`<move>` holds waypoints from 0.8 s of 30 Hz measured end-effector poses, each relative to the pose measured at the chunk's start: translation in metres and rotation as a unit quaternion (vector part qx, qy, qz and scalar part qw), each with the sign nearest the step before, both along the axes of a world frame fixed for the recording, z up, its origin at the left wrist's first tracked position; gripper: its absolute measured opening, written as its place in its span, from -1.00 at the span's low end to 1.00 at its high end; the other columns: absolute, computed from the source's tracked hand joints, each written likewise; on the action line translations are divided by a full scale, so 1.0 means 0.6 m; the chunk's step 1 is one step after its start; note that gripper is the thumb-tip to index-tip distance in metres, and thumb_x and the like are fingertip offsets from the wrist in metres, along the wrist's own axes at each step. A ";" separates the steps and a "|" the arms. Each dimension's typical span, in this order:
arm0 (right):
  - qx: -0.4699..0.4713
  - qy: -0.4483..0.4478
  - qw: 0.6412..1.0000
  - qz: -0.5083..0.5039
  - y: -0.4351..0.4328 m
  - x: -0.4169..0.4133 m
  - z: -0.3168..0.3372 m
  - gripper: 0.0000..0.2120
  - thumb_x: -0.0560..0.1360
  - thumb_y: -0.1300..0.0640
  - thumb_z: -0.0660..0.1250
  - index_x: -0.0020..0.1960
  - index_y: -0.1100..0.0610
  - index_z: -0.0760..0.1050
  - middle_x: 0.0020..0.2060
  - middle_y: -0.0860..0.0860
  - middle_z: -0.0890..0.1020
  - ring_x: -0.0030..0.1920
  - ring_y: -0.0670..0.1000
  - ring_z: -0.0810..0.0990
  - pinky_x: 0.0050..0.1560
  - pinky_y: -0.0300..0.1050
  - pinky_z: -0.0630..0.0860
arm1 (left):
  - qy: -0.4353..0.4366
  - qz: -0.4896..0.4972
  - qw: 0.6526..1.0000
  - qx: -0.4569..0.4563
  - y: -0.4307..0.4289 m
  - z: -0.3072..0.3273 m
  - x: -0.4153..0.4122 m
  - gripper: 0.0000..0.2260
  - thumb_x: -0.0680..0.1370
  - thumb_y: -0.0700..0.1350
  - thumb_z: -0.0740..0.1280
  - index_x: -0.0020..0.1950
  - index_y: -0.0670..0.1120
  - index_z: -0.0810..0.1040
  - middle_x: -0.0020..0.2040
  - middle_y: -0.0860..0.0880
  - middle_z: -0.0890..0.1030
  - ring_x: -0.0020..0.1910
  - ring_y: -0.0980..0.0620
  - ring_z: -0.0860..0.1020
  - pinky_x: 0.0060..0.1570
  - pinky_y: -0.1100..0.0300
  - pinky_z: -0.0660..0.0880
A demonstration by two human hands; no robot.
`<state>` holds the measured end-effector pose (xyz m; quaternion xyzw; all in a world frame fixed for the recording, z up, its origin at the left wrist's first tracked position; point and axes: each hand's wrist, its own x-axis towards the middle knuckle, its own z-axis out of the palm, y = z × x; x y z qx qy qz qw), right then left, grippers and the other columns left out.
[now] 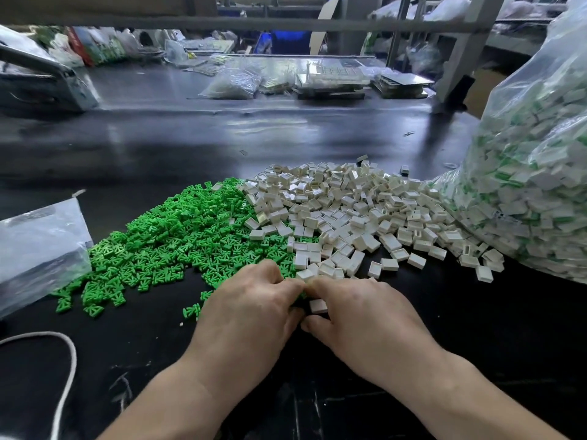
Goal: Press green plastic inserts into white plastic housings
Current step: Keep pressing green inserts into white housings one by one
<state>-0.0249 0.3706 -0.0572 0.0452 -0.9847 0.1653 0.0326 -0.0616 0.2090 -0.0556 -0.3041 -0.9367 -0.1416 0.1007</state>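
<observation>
Dark surface (222, 147), clutter (330, 81) behind. Green inserts (178, 236) heaped left, white housings (349, 211) right. Left hand (251, 306), right hand (359, 319) meet fingertip to fingertip at heaps' near edge. Right grip pinches single housing (318, 305), just right of left fingertips (293, 284); left grip curled, contents hidden.

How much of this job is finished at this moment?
Done: the bag at right holds many housings with green inside. In hand: the right hand pinches one white housing, left hand beside it. Remaining: big piles of green inserts and empty housings.
</observation>
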 end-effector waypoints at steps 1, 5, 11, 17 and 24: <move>-0.006 0.003 1.000 0.001 0.001 0.000 0.000 -0.70 0.54 -0.18 0.27 0.25 -0.17 0.41 0.03 -0.13 0.64 0.06 -0.01 0.58 -0.08 -0.08 0.41 | 0.005 -0.004 1.000 0.008 0.001 -0.001 -0.002 -0.83 0.42 0.00 0.50 -0.01 0.03 0.67 -0.22 0.05 0.50 -0.25 0.01 0.50 -0.35 0.13 0.44; -0.010 0.004 1.000 0.020 -0.001 -0.003 0.001 -0.84 0.54 -0.13 0.29 0.08 -0.13 0.43 -0.08 -0.11 0.62 -0.05 -0.01 0.58 -0.17 -0.10 0.40 | 0.024 -0.010 0.999 0.025 0.004 -0.006 -0.006 -0.92 0.47 -0.05 0.44 -0.12 -0.04 0.63 -0.23 0.02 0.51 -0.25 -0.03 0.51 -0.34 0.07 0.46; 0.007 -0.001 1.000 0.003 -0.001 -0.002 0.006 -0.82 0.58 -0.18 0.24 0.06 -0.11 0.42 -0.02 -0.09 0.63 0.02 0.03 0.58 -0.14 -0.10 0.28 | 0.028 0.012 0.997 0.068 0.002 0.004 -0.001 -0.93 0.51 -0.08 0.33 -0.16 -0.02 0.57 -0.26 0.08 0.53 -0.27 0.06 0.50 -0.27 0.15 0.46; -0.005 -0.012 1.000 -0.010 0.003 0.000 0.009 -0.89 0.54 -0.05 0.18 -0.04 -0.02 0.38 -0.30 -0.06 0.50 -0.18 0.08 0.54 -0.33 -0.09 0.31 | -0.199 0.087 0.936 0.276 -0.008 0.018 0.012 -0.92 0.43 0.01 0.26 -0.23 0.07 0.53 -0.35 0.13 0.64 -0.45 0.15 0.53 -0.47 0.32 0.45; -0.091 -0.024 0.995 -0.013 0.008 -0.001 0.012 -0.85 0.53 0.06 0.21 -0.05 -0.01 0.57 -0.41 -0.07 0.56 -0.36 -0.10 0.51 -0.38 -0.23 0.40 | -0.323 0.082 0.828 0.451 -0.010 0.020 0.009 -0.91 0.56 -0.25 0.29 -0.07 -0.10 0.57 -0.23 -0.06 0.70 -0.31 0.04 0.67 -0.37 0.23 0.58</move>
